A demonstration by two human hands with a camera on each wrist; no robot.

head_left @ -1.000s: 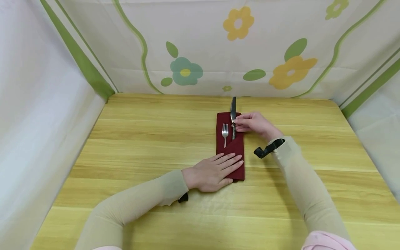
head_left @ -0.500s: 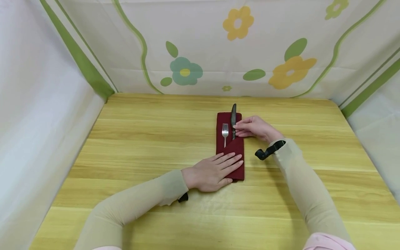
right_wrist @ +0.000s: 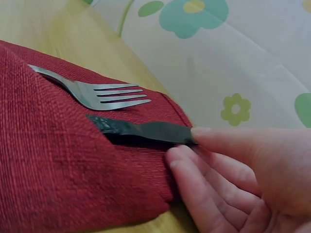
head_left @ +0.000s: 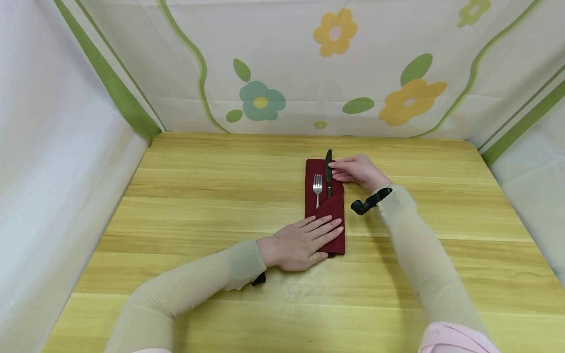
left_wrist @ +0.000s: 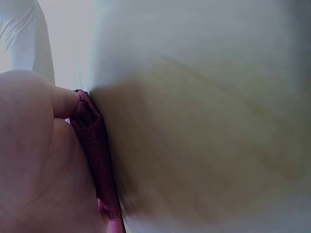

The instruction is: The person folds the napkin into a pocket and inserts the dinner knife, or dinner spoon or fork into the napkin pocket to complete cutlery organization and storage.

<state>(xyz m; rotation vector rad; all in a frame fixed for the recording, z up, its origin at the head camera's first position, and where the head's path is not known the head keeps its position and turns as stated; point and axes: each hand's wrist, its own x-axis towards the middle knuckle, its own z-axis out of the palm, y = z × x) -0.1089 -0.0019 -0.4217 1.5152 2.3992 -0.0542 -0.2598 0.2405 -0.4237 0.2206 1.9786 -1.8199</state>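
A folded dark red napkin (head_left: 312,167) lies lengthwise on the wooden table. Its diagonal fold forms a pocket, from which the tines of a fork (head_left: 318,185) stick out. Beside the fork, a table knife (right_wrist: 160,132) has its patterned handle partly inside the pocket and its blade pointing away, past the napkin's far edge. My right hand (head_left: 356,170) pinches the knife's blade between thumb and fingers. Flat across the lower part of the napkin rests my left hand (head_left: 296,245), fingers straight. In the left wrist view, the napkin's folded edge (left_wrist: 99,150) shows next to my palm.
The wooden table (head_left: 198,196) reaches back to a white curtain (head_left: 300,59) printed with flowers, just beyond the knife's tip. White cloth sides (head_left: 57,147) stand at left and right. Each wrist wears a black camera strap (head_left: 371,201).
The knife has slid toward me, deeper into the napkin pocket. My right hand's grip has moved from near the handle up onto the blade. The left hand has stayed still.
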